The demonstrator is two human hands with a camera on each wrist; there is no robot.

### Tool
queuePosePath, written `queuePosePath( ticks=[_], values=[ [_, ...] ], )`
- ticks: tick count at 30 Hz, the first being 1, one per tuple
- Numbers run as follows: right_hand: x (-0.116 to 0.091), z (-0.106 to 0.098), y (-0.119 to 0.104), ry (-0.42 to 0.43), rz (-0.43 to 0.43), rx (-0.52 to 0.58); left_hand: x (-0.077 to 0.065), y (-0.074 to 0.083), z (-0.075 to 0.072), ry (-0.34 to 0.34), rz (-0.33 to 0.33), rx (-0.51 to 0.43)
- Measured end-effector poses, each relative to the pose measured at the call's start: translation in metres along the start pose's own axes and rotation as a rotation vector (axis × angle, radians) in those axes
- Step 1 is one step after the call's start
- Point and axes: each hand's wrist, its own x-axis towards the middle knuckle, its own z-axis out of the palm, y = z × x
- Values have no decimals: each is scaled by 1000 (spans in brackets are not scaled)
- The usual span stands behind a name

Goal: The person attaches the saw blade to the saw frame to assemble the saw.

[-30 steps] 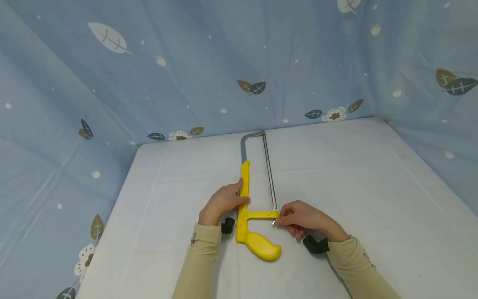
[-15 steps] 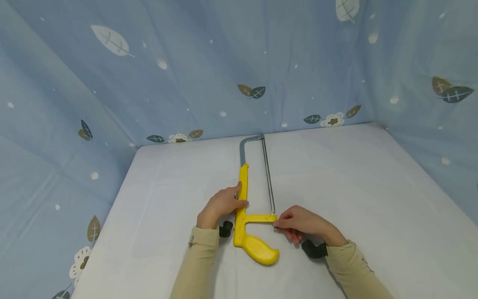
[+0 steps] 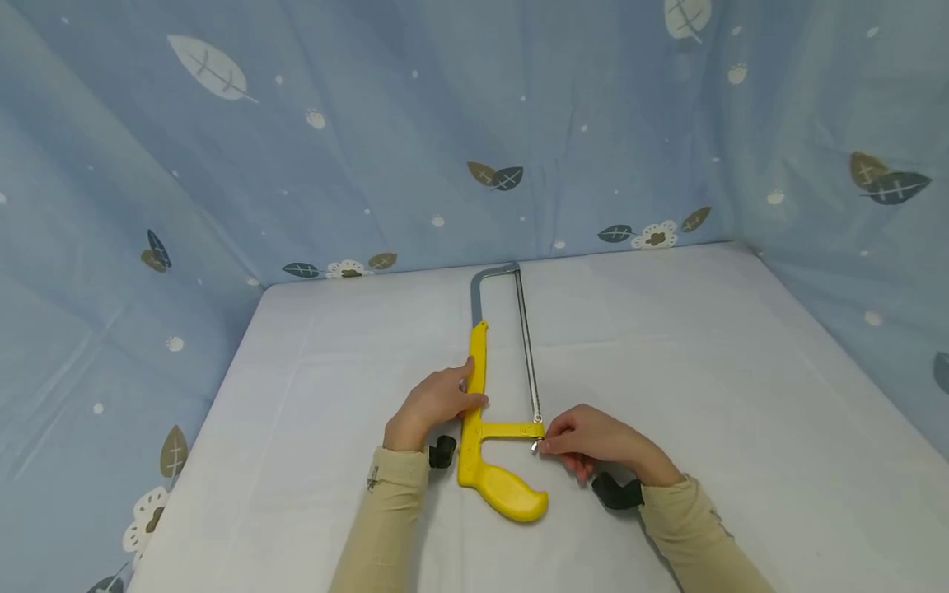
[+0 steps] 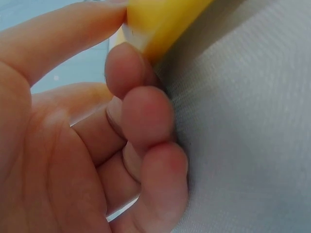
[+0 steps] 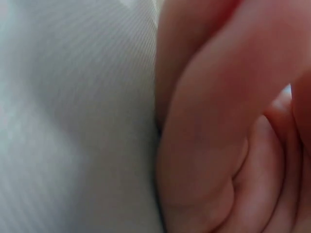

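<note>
A hacksaw with a yellow handle and grey front frame lies flat on the white-covered table, its thin blade on the right side. My left hand grips the yellow frame bar above the handle, thumb on one side and fingers on the other. The left wrist view shows the yellow bar between thumb and fingertip, the other fingers curled against the cloth. At the blade's near end, the thumb and fingertips of my right hand pinch a small silver wing nut. Curled fingers fill the right wrist view, hiding the nut there.
White cloth covers the table under the saw. Blue leaf-patterned curtains hang behind and along both sides. The saw's far end reaches close to the table's back edge. A black wrist mount sits by the right cuff.
Right fingertips shift slightly at the wing nut, which was mostly covered half a second ago and now shows beside them. The left hand keeps its hold. The head view drifts slightly.
</note>
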Motion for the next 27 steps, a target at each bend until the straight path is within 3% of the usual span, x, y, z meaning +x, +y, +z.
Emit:
queuePosePath(
  ticks=[5, 27],
  values=[
    [-1, -2, 0, 52, 28, 24, 2, 1, 0, -7, 7, -1],
    [-3, 0, -3, -13, -10, 32, 0, 1, 1, -17, -1, -17]
  ],
)
